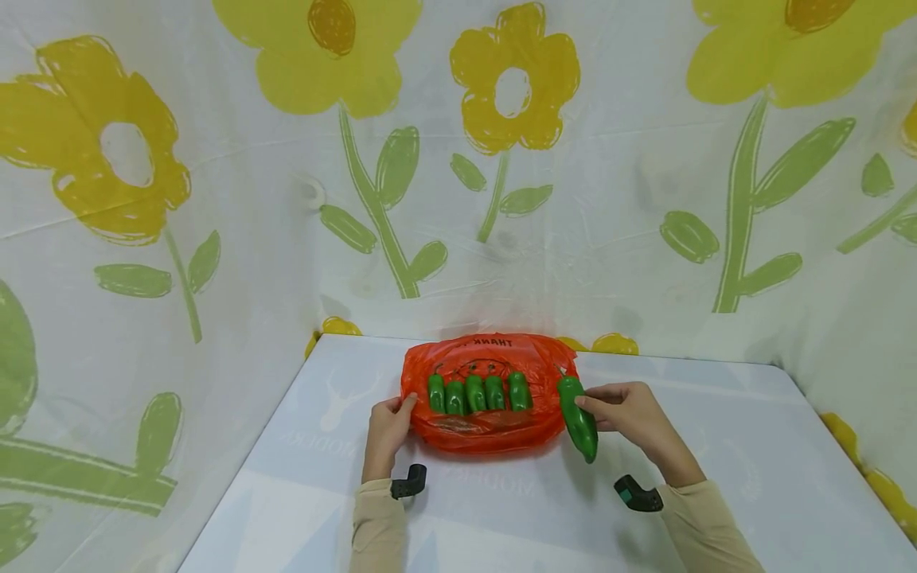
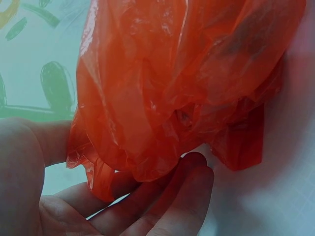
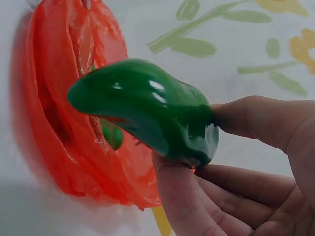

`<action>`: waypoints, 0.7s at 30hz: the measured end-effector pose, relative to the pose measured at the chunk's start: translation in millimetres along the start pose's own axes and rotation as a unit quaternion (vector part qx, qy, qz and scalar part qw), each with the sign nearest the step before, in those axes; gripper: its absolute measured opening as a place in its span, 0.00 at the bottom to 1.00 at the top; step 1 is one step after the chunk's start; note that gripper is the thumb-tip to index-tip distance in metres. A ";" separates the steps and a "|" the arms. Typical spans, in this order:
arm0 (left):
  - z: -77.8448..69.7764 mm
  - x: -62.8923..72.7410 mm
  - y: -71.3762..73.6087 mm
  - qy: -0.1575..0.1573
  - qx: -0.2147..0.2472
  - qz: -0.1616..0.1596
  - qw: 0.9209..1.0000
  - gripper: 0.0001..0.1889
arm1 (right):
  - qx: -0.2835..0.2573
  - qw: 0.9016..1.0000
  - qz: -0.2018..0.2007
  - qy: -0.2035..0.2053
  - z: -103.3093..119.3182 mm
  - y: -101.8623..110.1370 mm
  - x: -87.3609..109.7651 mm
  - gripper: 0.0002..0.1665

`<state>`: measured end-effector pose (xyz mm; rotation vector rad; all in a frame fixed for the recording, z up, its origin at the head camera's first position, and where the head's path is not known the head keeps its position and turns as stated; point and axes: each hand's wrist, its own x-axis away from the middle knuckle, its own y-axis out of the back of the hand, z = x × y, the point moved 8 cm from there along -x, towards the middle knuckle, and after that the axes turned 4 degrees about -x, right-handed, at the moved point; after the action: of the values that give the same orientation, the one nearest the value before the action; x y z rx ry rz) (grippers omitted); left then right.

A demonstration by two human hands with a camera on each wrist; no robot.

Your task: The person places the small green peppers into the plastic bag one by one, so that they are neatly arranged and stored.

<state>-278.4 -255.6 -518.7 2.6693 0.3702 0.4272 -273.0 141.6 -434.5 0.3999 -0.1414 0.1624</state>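
A red plastic bag (image 1: 494, 442) lies spread on the table, several green peppers (image 1: 475, 393) in a row on it with their stems toward the printed lettering. At its left edge my left hand (image 1: 388, 430) pinches the plastic, thumb in front and fingers behind. In the left wrist view the crumpled edge of the bag (image 2: 133, 98) passes between the thumb and the curled fingers (image 2: 189, 191). My right hand (image 1: 630, 414) holds one long green pepper (image 1: 579, 422) at the bag's right edge, tip pointing down. The right wrist view shows this glossy pepper (image 3: 142, 108) between thumb and fingertips.
The pale table (image 1: 301, 446) has faint printed patterns and rounded corners. A white curtain (image 1: 609, 239) with yellow flowers hangs behind and at the sides. Black wrist mounts (image 1: 410, 482) stick out from both wrists.
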 end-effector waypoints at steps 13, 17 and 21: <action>-1.0 0.3 -1.0 0.000 0.002 -0.002 1.000 0.27 | 0.002 1.000 0.005 0.004 7.8 -7.0 -19.2 0.32; -2.2 0.6 -0.4 -0.005 0.004 -0.003 1.000 0.26 | 0.012 1.000 0.005 0.004 10.4 -8.0 -25.8 0.32; -1.7 0.7 0.2 -0.004 0.002 -0.003 1.000 0.26 | 0.011 1.000 0.010 0.007 15.8 -10.1 -31.6 0.31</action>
<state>-278.3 -255.0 -517.0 2.6719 0.3776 0.4144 -303.8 122.1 -429.2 0.4197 -0.1307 0.1857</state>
